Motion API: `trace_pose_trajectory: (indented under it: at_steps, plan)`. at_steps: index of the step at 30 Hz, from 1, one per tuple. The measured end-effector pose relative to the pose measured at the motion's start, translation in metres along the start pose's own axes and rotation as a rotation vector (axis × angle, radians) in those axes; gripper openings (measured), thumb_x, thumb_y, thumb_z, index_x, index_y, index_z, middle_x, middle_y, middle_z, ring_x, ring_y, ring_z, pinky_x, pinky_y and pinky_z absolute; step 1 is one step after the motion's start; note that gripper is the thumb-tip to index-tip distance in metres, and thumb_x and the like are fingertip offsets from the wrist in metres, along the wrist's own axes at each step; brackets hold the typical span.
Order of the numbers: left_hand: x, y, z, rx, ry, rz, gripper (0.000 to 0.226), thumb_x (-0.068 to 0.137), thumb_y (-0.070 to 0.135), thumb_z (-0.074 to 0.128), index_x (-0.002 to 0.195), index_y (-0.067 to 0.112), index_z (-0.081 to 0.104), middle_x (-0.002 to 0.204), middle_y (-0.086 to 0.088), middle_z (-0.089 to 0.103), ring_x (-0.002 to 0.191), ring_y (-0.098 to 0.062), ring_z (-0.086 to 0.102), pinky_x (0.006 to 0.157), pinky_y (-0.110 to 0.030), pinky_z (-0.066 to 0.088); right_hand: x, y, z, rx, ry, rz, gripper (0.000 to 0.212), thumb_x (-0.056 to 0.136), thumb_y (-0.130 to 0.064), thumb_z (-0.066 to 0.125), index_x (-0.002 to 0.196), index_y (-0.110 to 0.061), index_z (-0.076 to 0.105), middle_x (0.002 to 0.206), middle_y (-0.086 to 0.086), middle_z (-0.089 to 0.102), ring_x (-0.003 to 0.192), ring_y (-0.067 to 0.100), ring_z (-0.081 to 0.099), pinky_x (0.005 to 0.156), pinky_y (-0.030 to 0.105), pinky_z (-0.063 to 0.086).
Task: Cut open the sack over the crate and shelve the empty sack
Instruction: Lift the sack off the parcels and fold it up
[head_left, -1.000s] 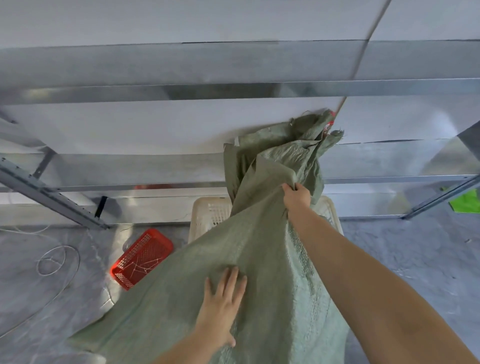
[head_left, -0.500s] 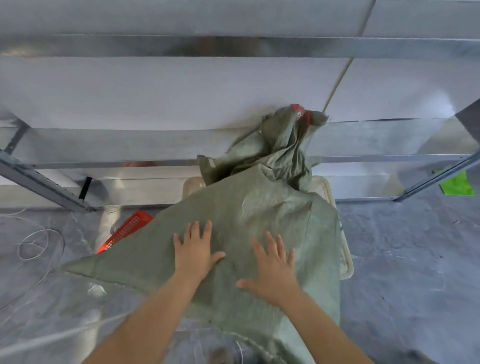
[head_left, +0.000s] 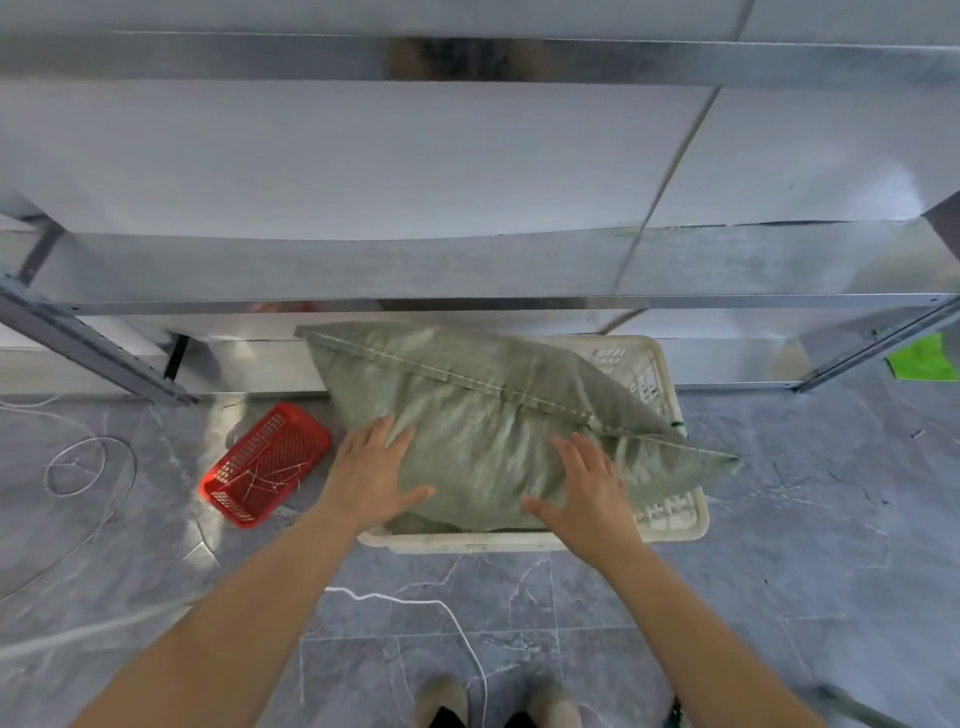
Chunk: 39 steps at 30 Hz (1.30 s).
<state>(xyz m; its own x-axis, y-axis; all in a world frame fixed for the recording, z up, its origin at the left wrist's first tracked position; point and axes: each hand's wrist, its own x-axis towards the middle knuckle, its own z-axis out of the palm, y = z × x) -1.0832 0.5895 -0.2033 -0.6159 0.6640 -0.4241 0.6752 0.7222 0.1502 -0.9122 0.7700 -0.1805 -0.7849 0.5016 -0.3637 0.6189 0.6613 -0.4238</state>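
A full green woven sack (head_left: 483, 410) lies across the cream plastic crate (head_left: 670, 519) on the floor, its stitched seam running diagonally over the top. One corner of the sack sticks out past the crate's right side. My left hand (head_left: 371, 470) lies flat on the sack's near left part, fingers spread. My right hand (head_left: 587, 486) lies flat on its near right part, fingers straight. Neither hand curls round anything.
A metal shelf rack (head_left: 467, 301) stands just behind the crate, with its lower shelf edge above the sack. A red plastic basket (head_left: 265, 465) sits on the grey tiled floor left of the crate. White cord (head_left: 78, 467) loops on the floor at left and near my feet.
The sack has come down from a raised, bunched-up pose and now lies across the crate. My right hand let go of its top, and both hands now lie flat on it.
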Motion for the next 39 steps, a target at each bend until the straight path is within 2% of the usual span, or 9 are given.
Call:
trace_pose_trajectory:
  at_steps: [7, 17, 22, 25, 29, 32, 35, 37, 39]
  plan:
    - [0.023, 0.006, -0.007, 0.055, 0.109, 0.0, 0.073, 0.087, 0.048, 0.049, 0.145, 0.017, 0.017, 0.154, -0.014, 0.011, 0.143, -0.029, 0.013, 0.116, -0.043, 0.015, 0.05, 0.019, -0.002, -0.132, 0.022, 0.03, 0.077, 0.083, -0.044, 0.061, 0.144, -0.019, 0.021, 0.153, 0.007, 0.021, 0.144, 0.028, 0.01, 0.116, 0.046, 0.016]
    - [0.081, 0.023, 0.02, 0.111, 0.092, 0.006, 0.065, 0.089, 0.039, 0.052, 0.143, 0.014, 0.022, 0.152, -0.017, 0.014, 0.141, -0.032, 0.015, 0.114, -0.042, 0.018, 0.113, 0.076, 0.038, -0.324, -0.066, 0.129, 0.071, 0.088, -0.042, 0.055, 0.145, -0.019, 0.019, 0.153, 0.009, 0.021, 0.145, 0.031, 0.009, 0.117, 0.046, 0.016]
    - [0.134, 0.037, 0.053, 0.095, 0.111, -0.016, 0.07, 0.09, 0.04, 0.051, 0.145, 0.015, 0.016, 0.154, -0.017, 0.01, 0.143, -0.032, 0.009, 0.116, -0.043, 0.013, 0.152, 0.097, 0.07, -0.328, 0.031, 0.136, 0.067, 0.092, -0.036, 0.05, 0.146, -0.019, 0.014, 0.153, 0.01, 0.02, 0.144, 0.031, 0.012, 0.116, 0.044, 0.018]
    - [0.159, 0.042, 0.067, 0.118, 0.164, 0.011, 0.071, 0.09, 0.036, 0.052, 0.146, 0.014, 0.013, 0.154, -0.017, 0.01, 0.143, -0.032, 0.011, 0.117, -0.043, 0.014, 0.177, 0.105, 0.079, -0.325, 0.154, 0.161, 0.061, 0.092, -0.025, 0.046, 0.145, -0.017, 0.017, 0.149, 0.01, 0.028, 0.141, 0.03, 0.02, 0.115, 0.046, 0.019]
    - [0.197, 0.031, 0.082, 0.184, 0.267, 0.021, 0.064, 0.09, 0.012, 0.053, 0.144, 0.015, 0.019, 0.153, -0.016, 0.013, 0.143, -0.031, 0.011, 0.115, -0.053, 0.017, 0.195, 0.121, 0.084, -0.307, 0.23, 0.234, 0.05, 0.089, -0.02, 0.047, 0.136, -0.013, 0.034, 0.135, 0.009, 0.047, 0.128, 0.029, 0.039, 0.109, 0.045, 0.027]
    - [0.218, 0.018, 0.084, 0.234, 0.293, -0.023, 0.07, 0.088, 0.012, 0.054, 0.145, 0.014, 0.014, 0.155, -0.013, 0.008, 0.144, -0.029, 0.008, 0.113, -0.056, 0.015, 0.197, 0.132, 0.087, -0.428, 0.26, 0.187, 0.03, 0.09, -0.018, 0.046, 0.119, -0.013, 0.051, 0.121, 0.008, 0.055, 0.116, 0.028, 0.048, 0.102, 0.042, 0.033]
    - [0.228, 0.005, 0.086, 0.331, 0.313, -0.052, 0.081, 0.087, 0.014, 0.057, 0.146, 0.014, 0.002, 0.156, -0.015, -0.002, 0.144, -0.03, 0.001, 0.113, -0.056, 0.011, 0.194, 0.139, 0.086, -0.384, 0.344, 0.053, 0.03, 0.088, -0.002, 0.041, 0.112, -0.01, 0.056, 0.109, 0.01, 0.061, 0.104, 0.03, 0.056, 0.093, 0.04, 0.038]
    - [0.226, 0.001, 0.088, 0.394, 0.296, -0.067, 0.087, 0.087, 0.018, 0.058, 0.146, 0.015, -0.007, 0.155, -0.017, -0.011, 0.144, -0.032, -0.005, 0.113, -0.056, 0.007, 0.186, 0.138, 0.076, -0.29, 0.455, -0.064, 0.031, 0.077, 0.012, 0.048, 0.098, -0.007, 0.059, 0.086, 0.011, 0.067, 0.083, 0.032, 0.063, 0.079, 0.037, 0.043]
    - [0.218, 0.002, 0.085, 0.388, 0.308, -0.052, 0.085, 0.09, 0.029, 0.053, 0.146, 0.014, -0.011, 0.154, -0.017, -0.015, 0.144, -0.032, -0.008, 0.114, -0.055, 0.005, 0.175, 0.14, 0.067, -0.211, 0.573, -0.178, 0.029, 0.067, 0.019, 0.057, 0.083, -0.004, 0.061, 0.064, 0.012, 0.065, 0.057, 0.031, 0.062, 0.061, 0.029, 0.039]
